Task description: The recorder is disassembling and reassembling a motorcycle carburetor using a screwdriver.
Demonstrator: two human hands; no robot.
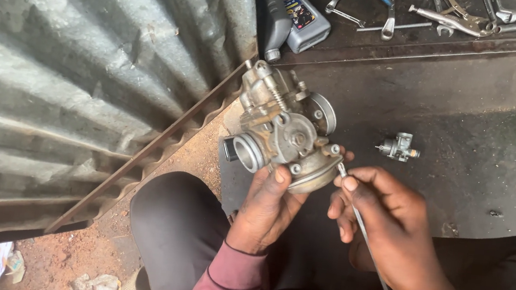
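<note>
Corrugated metal sheet wall (78,73) left of the grip, dark oily floor (467,123) beyond it, reddish dirt ground (63,259) below-left, flat daylight.

Carburettor (286,129): dull cast metal, grimy | rod (374,259): thin bright metal | left wall (85,67): corrugated matt metal sheet | floor (467,123): dark, rough, oily

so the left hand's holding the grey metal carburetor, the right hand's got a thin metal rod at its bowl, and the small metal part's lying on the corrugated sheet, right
Not quite. The small metal part lies on the dark flat floor, not the corrugated sheet. The head view shows it. The left hand does hold the grey metal carburetor, and the right hand holds the thin metal rod at its bowl.
</note>
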